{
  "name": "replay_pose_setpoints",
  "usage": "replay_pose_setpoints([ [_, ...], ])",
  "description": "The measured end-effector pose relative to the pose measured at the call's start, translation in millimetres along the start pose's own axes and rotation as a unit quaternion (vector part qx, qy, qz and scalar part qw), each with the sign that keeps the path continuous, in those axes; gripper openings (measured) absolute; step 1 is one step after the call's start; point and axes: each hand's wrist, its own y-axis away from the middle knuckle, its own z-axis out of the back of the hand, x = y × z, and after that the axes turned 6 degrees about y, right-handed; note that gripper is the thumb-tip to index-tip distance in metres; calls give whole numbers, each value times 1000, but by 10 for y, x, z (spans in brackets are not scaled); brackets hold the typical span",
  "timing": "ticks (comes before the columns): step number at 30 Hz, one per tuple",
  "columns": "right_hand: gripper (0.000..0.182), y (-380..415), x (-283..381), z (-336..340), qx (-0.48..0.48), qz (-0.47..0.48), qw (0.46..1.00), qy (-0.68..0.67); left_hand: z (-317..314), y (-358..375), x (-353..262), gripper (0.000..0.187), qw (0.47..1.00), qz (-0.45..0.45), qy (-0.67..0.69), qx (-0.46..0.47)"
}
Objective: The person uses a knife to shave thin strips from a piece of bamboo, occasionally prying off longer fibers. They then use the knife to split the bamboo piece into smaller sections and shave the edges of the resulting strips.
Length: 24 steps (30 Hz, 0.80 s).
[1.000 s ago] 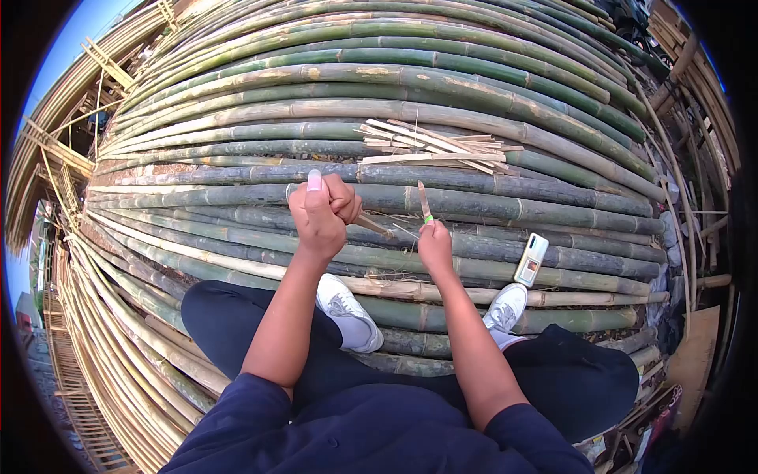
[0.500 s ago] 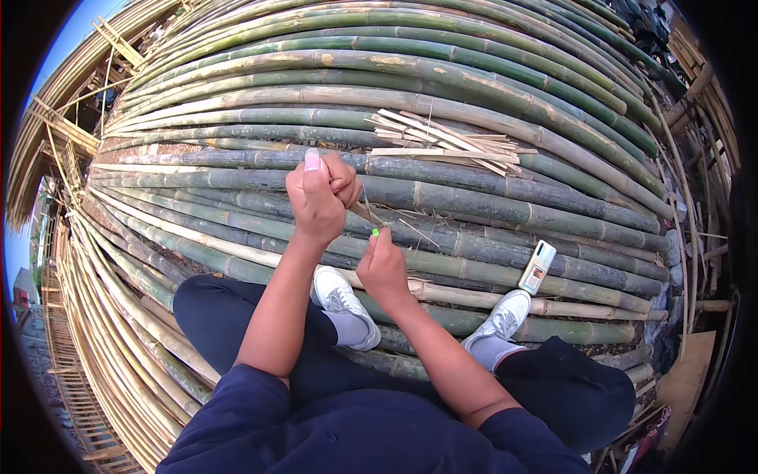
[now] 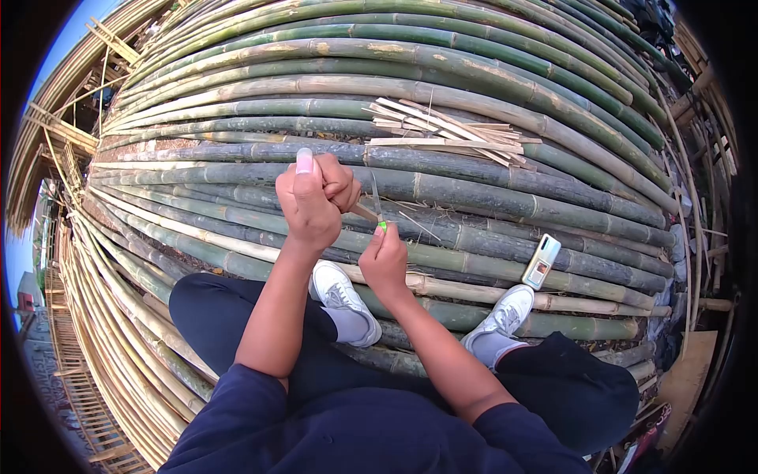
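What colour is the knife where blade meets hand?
Bright green there; the knife shows best in the head view.

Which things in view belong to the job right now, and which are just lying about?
In the job:
knife, in the right hand
thin strip, in the left hand
pile of split strips, probably

Lying about, it seems:
phone, by the right shoe
bamboo poles, under the phone and pile

The knife [image 3: 377, 197] has a grey blade and bright green at its handle; the strip [image 3: 363, 212] is light brown. Split sticks [image 3: 446, 144] are cream to tan. Bamboo poles [image 3: 474, 196] show mottled green, grey and straw, ringed paler at the joints. The small phone [image 3: 543, 257] seems whitish. 2 shoes [image 3: 335, 282] are white and grey, the shirt [image 3: 371, 426] navy.
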Motion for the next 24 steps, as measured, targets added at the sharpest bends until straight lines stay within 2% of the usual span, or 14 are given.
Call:
replay_pose_setpoints([
  [1, 21, -6, 64, 6, 1, -1, 1000, -3, 18, -10, -4, 48, 1000, 1, 3, -22],
  [7, 23, -51, 476, 173, -1, 11, 998, -69, 32, 14, -10, 48, 1000, 9, 1, -3],
  [9, 16, -53, 574, 218, 5, 34, 996, -77, 54, 21, -18, 48, 1000, 13, 7, -2],
  [14, 17, -27, 672, 236, 4, 36, 995, -90, -3, 8, -53, 50, 999, 7, -36, 0],
  [17, 17, -28, 650, 236, 20, 32, 995, -92, 55, -5, -13, 50, 1000, 3, -11, -8],
  [20, 18, -14, 451, 163, 48, 36, 997, -45, 56, -12, -14, 50, 1000, 0, -12, -13],
  [22, 21, -54, 16, 3, 102, -38, 986, 128, 68, -17, -20, 50, 1000, 2, -8, -17],
  [23, 23, -8, -424, -86, 128, -65, 978, 150, 67, -30, -27, 50, 1000, 3, -4, -21],
  [24, 25, -35, -491, -35, 152, -92, 969, 170, 34, -30, -31, 50, 1000, 1, -4, -17],
])
